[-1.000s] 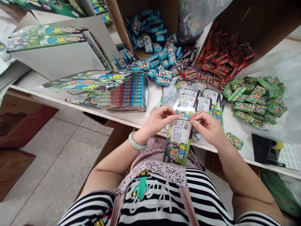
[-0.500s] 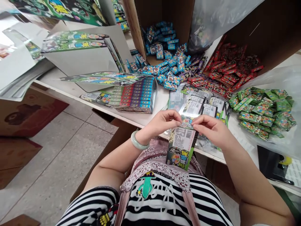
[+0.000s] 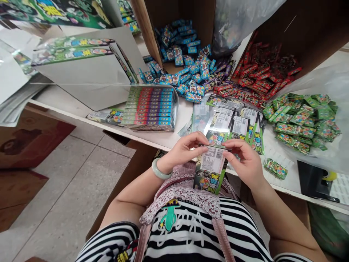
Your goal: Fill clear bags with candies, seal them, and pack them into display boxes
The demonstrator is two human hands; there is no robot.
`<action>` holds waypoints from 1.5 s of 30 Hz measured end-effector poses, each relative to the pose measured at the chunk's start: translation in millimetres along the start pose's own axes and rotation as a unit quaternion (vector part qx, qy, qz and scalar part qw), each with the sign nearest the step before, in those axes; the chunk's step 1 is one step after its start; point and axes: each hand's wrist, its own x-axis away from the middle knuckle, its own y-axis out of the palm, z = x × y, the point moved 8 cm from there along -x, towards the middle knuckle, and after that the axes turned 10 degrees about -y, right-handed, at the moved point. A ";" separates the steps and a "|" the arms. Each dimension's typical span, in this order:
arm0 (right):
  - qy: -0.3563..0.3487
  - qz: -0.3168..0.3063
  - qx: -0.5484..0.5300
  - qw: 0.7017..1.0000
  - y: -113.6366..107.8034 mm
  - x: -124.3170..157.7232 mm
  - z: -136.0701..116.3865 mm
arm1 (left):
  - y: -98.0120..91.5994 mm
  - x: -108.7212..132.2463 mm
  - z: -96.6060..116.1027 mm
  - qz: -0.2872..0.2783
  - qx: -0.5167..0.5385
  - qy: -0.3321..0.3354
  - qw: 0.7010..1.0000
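Note:
A flat printed packet hangs upright in front of my apron, with a white barcode label on its upper part and a colourful candy picture below. My left hand pinches its top edge at the left corner, thumb in front. At the opposite corner, the thumb and fingers of my right hand grip the same edge. Behind my hands, several similar labelled packets lie overlapping on the white table. To the right of my right hand rests a single small green candy pack.
An open display box with coloured rows stands left, beside white-backed cartons. Heaps of blue packs and red packs spill from cardboard boxes. Green packs fill a clear bag. A black tape dispenser sits right.
The packet's top flap, showing between my fingertips before, is now folded out of sight. My right hand has shifted slightly right and down. The loose green pack has come into view.

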 end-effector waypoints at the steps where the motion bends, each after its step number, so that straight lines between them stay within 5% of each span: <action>1: 0.004 0.009 -0.012 1.000 -0.5 2.1 2.3 | 0.5 -0.1 0.9 -0.001 -0.013 0.002 1.000; 10: 0.030 0.030 -0.074 0.996 5.8 9.0 6.9 | 1.4 -8.3 1.9 -0.007 -0.058 0.006 0.998; 13: 0.069 0.017 -0.122 0.990 -9.8 19.4 31.5 | -4.8 -14.2 -3.7 0.026 -0.069 -0.026 0.997; 16: 0.139 0.121 -0.057 0.981 -78.0 54.7 82.0 | -19.0 -20.0 -5.0 0.118 -0.063 -0.011 0.991; 19: 0.236 0.222 0.161 0.932 -166.1 110.4 125.5 | -28.2 -22.4 -8.8 0.211 -0.049 -0.001 0.976; 23: 0.311 0.192 0.369 0.854 -227.2 149.1 154.3 | -14.2 -34.3 -24.5 0.172 -0.086 -0.060 0.979; 35: 0.357 0.117 0.431 0.821 -226.3 147.9 187.5 | -5.2 -38.9 -25.5 0.173 -0.099 -0.094 0.975; 45: 0.342 0.103 0.436 0.826 -215.6 153.7 175.9 | -3.7 -39.8 -29.3 0.154 -0.101 -0.089 0.979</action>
